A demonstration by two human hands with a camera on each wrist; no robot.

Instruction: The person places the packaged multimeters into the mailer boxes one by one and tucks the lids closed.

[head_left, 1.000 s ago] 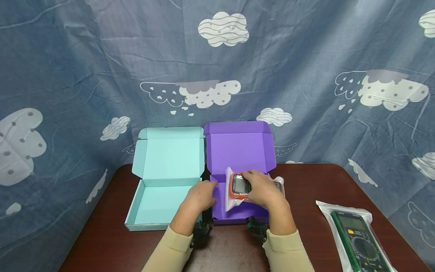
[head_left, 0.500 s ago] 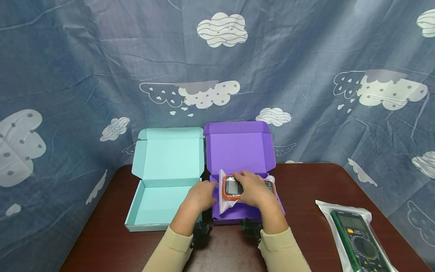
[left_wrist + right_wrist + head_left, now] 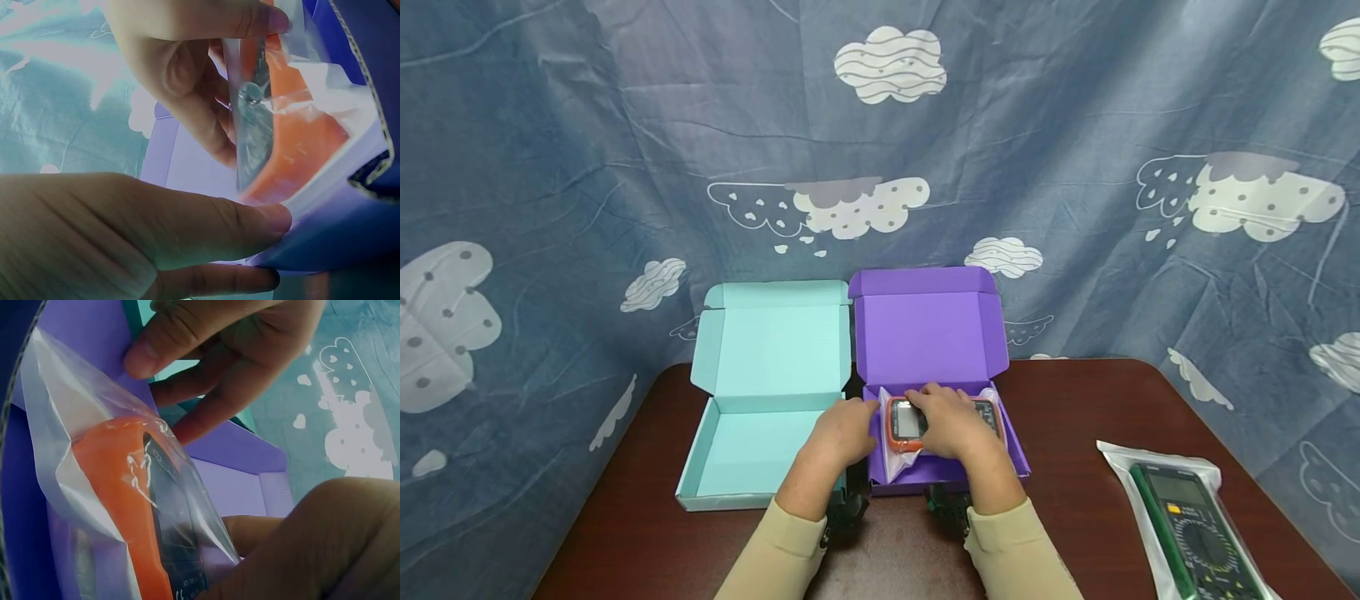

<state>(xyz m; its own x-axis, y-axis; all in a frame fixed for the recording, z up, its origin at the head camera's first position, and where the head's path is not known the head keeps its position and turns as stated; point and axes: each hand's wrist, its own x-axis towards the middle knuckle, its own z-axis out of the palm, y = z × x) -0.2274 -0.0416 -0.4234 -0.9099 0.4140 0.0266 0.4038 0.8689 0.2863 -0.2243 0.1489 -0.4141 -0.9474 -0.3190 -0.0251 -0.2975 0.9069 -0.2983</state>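
My right hand [image 3: 955,425] grips an orange and dark multimeter [image 3: 904,422] in a clear-fronted white plastic bag [image 3: 56,394]. The bagged meter lies crosswise in the lower part of the purple box [image 3: 931,342], screen end to the left, its middle hidden under my fingers. With thumb inside and fingers outside, my left hand [image 3: 842,433] pinches the box's left wall [image 3: 94,344]. In the left wrist view, the bag's end sits right beside the left thumb [image 3: 275,222].
A mint-green box [image 3: 782,342] stands open at the left, close against the purple one. On the right of the brown table [image 3: 1075,417] lies a bagged multimeter with a green edge [image 3: 1202,533]. A blue cloud-patterned curtain [image 3: 1075,125] hangs behind the table.
My right hand has carried the bagged multimeter leftward and down, so its right end has come within the purple box. The left hand stays at the box wall.
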